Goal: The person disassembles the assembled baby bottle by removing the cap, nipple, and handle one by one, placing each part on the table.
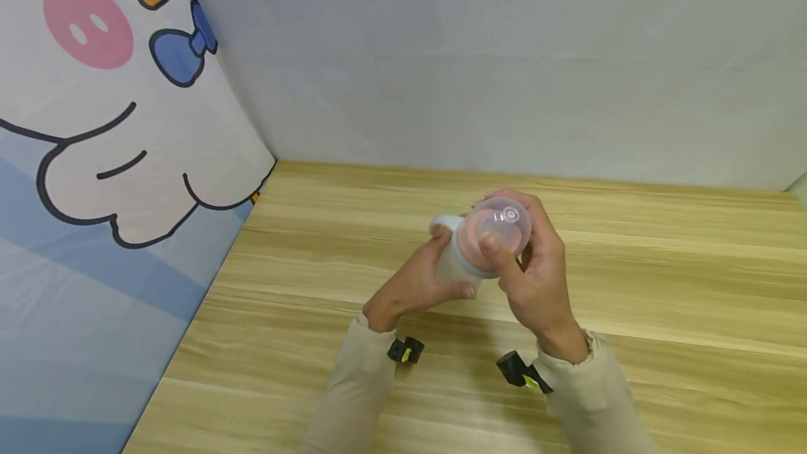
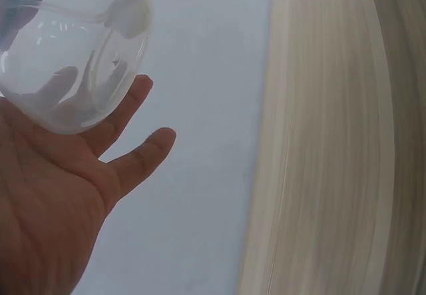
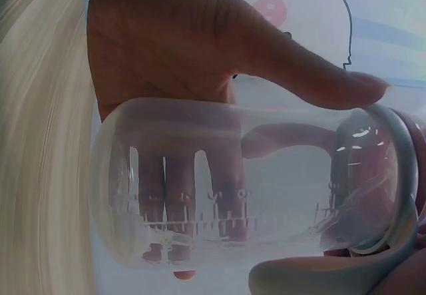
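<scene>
A clear baby bottle (image 1: 455,268) is held tilted above the table between both hands. Its top carries a see-through domed cap (image 1: 507,219), a pink collar (image 1: 468,244) and a pale blue-grey ring with a handle (image 1: 444,221). My left hand (image 1: 419,275) grips the bottle's body, its thumb up by the ring. In the left wrist view two fingers stretch past the bottle's base (image 2: 80,102), and a straw end (image 2: 130,14) shows inside. With thumb and fingers on opposite sides, my right hand (image 1: 543,282) holds the capped top. Measuring marks (image 3: 200,225) run along the bottle.
Beneath the hands is a wood-grain table (image 1: 662,286). A plain pale wall (image 1: 479,76) rises at its back edge, and a cartoon-printed panel (image 1: 126,181) stands along the left side. Small black wrist devices (image 1: 406,350) sit at both sleeves.
</scene>
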`<act>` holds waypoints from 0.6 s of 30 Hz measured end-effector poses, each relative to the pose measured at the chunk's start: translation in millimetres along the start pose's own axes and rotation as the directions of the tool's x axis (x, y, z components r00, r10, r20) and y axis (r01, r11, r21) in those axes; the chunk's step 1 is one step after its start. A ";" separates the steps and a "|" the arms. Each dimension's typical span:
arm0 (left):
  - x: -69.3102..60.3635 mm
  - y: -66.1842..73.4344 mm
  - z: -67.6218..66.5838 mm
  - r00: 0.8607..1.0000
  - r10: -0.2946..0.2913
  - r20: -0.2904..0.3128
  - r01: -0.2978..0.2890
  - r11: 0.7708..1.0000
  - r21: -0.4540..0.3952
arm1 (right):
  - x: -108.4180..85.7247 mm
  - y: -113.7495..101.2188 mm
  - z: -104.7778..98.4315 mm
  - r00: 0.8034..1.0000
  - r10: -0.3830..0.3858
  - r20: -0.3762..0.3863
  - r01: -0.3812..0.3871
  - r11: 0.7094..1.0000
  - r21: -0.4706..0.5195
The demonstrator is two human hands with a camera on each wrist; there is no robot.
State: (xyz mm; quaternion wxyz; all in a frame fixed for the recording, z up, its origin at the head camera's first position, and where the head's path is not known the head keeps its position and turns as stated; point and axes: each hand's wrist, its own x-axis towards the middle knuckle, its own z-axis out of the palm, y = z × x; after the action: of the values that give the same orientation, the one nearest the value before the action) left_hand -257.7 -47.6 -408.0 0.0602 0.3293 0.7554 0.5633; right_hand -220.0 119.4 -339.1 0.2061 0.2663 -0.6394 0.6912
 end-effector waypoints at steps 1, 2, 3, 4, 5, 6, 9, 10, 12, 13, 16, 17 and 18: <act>0.4 -0.1 -0.2 1.000 0.007 -0.003 -0.007 1.000 -0.013 | 0.1 -0.4 0.4 1.000 -0.002 0.007 0.002 1.000 0.012; 0.9 -0.1 -0.4 1.000 0.017 -0.005 -0.017 0.999 -0.028 | 0.1 -0.7 0.7 1.000 -0.003 0.013 0.003 1.000 0.024; 1.5 -0.3 -0.7 1.000 0.027 -0.010 -0.027 0.999 -0.041 | 0.0 -0.9 1.0 1.000 -0.003 0.018 0.002 0.999 0.034; 1.9 -0.7 -1.1 0.999 0.038 -0.014 -0.039 0.998 -0.050 | -0.2 -1.2 1.3 1.000 0.000 0.022 -0.001 0.999 0.040; 2.3 -0.8 -1.5 0.999 0.048 -0.019 -0.049 0.997 -0.058 | -0.5 -1.6 1.5 1.000 0.003 0.026 -0.004 0.999 0.043; 2.1 -0.9 -1.9 0.998 0.056 -0.023 -0.058 0.996 -0.064 | -0.9 -1.7 1.7 1.000 0.007 0.029 -0.008 0.999 0.042; 1.7 -1.4 -2.7 0.997 0.077 -0.031 -0.079 0.994 -0.076 | -2.4 -2.0 2.0 0.999 0.019 0.026 -0.020 0.999 0.029; 1.4 -1.5 -2.7 0.996 0.083 -0.034 -0.086 0.994 -0.073 | -2.7 -1.9 1.8 0.999 0.022 0.023 -0.023 0.999 0.025; 1.2 -1.8 -2.6 0.994 0.105 -0.041 -0.108 0.992 -0.067 | -3.2 -1.7 1.5 0.999 0.028 0.019 -0.028 0.999 0.022; 1.4 -2.1 -2.5 0.992 0.119 -0.044 -0.122 0.990 -0.068 | -3.4 -1.6 1.4 0.999 0.030 0.017 -0.031 0.999 0.022; 1.8 -3.1 -2.1 0.987 0.154 -0.052 -0.157 0.985 -0.072 | -3.4 -1.7 1.3 0.999 0.040 0.017 -0.040 0.999 0.025; 1.9 -3.2 -2.1 0.985 0.165 -0.051 -0.169 0.983 -0.076 | -3.4 -1.9 1.3 0.999 0.043 0.018 -0.044 0.999 0.026; 1.9 -3.7 -2.0 0.984 0.170 -0.050 -0.173 0.982 -0.080 | -3.3 -2.1 1.4 0.999 0.045 0.019 -0.046 0.999 0.028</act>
State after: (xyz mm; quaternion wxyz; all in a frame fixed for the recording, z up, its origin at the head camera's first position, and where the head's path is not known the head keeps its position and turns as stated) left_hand -261.7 -48.7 -410.1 0.0089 0.3782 0.7009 0.6047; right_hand -216.0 118.3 -339.5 0.1807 0.2608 -0.6371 0.7024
